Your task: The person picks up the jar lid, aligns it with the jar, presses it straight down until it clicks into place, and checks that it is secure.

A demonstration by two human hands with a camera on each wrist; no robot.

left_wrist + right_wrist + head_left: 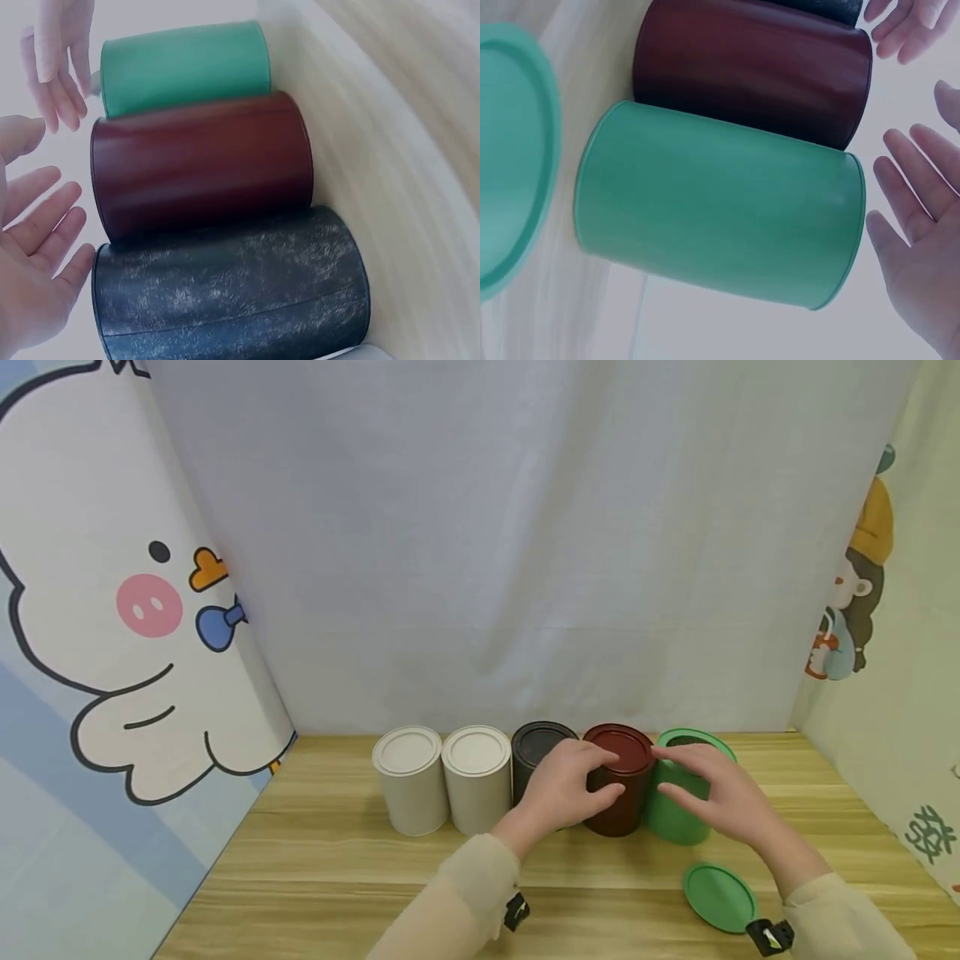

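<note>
My left hand (pixel 561 787) hovers over the front of the black can (pixel 537 745) and the dark red can (pixel 617 810), fingers spread and holding nothing. Above the green can (pixel 675 817) is my right hand (pixel 723 793), its fingers loosely extended toward the dark red can's rim. The green can has no lid on, and something dark shows inside its mouth. Both the black and dark red cans wear lids. In the left wrist view, the fingers (pixel 64 225) are apart beside the can tops; the right wrist view shows similar straight fingers (pixel 915 187) by the green can.
Two white lidded cans (pixel 408 793) stand at the left end of the row, close against each other. A green lid (pixel 720 897) lies on the wooden table (pixel 300 877) in front of the green can. A pale cloth (pixel 480 543) hangs behind the row.
</note>
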